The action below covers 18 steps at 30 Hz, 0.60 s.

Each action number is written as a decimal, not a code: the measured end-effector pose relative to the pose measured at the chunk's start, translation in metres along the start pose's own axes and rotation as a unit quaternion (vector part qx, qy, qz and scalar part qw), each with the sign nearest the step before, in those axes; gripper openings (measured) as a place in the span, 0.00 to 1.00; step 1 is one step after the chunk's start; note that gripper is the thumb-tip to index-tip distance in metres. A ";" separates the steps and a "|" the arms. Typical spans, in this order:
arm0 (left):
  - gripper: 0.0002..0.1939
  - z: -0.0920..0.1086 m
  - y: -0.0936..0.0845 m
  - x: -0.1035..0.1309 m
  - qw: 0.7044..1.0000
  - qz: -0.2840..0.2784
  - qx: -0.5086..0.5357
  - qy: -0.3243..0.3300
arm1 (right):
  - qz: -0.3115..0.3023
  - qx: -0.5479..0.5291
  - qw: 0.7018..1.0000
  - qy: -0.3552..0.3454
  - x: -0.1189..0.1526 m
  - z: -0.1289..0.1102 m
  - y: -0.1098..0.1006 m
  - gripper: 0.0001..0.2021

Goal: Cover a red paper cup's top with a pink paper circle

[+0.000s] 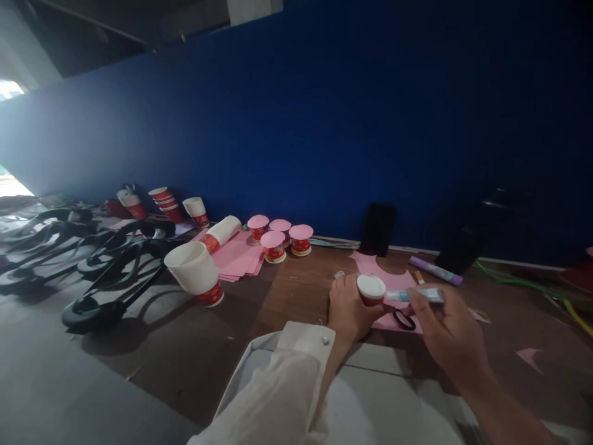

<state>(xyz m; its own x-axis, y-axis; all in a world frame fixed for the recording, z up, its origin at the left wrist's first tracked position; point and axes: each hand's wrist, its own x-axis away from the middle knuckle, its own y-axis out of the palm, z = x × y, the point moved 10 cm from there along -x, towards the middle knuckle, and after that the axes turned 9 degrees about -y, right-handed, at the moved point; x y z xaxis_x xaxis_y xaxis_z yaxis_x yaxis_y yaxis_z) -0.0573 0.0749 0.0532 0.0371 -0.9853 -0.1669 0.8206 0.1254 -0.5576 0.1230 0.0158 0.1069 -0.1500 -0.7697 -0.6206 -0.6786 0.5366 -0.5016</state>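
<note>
My left hand [347,310] is wrapped around a small red-and-white paper cup [370,287], whose pale round end faces up. In my right hand [451,330] is a small whitish-blue tube [432,295], held sideways with its nozzle pointing at the cup's rim; whether they touch I cannot tell. Cut pink paper [384,277] lies beneath and behind the hands. A black loop [405,320], perhaps a scissors handle, shows between them. Farther left stand several short red cups topped with pink paper discs [273,239].
Stacked paper cups [188,266] and a stack lying on pink sheets [238,256] are to the left, near black headsets [134,272]. A purple tube [435,270], a dark phone-like slab [378,228] and green cables [509,280] lie along the blue partition [324,123].
</note>
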 end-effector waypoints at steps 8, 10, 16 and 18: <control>0.32 0.002 -0.001 0.001 1.000 -0.015 0.000 -0.004 | -0.015 0.018 1.000 0.012 0.003 0.000 0.005 0.17; 0.33 0.001 0.000 0.001 1.000 -0.011 -0.005 -0.006 | -0.023 0.012 1.000 0.006 0.003 0.001 0.008 0.17; 0.36 -0.001 -0.003 0.000 1.000 -0.003 -0.001 -0.020 | -0.002 0.015 1.000 0.005 0.004 0.000 0.003 0.17; 0.35 0.000 -0.003 0.000 1.000 -0.007 0.001 -0.021 | 0.002 0.016 1.000 -0.006 0.004 -0.005 0.002 0.17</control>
<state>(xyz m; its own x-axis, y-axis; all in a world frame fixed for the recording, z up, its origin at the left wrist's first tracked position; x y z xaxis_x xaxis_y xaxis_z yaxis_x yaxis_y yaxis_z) -0.0599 0.0741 0.0554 0.0493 -0.9911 -0.1240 0.8227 0.1107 -0.5576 0.1173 0.0121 0.1064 -0.1432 -0.7631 -0.6302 -0.6545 0.5507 -0.5180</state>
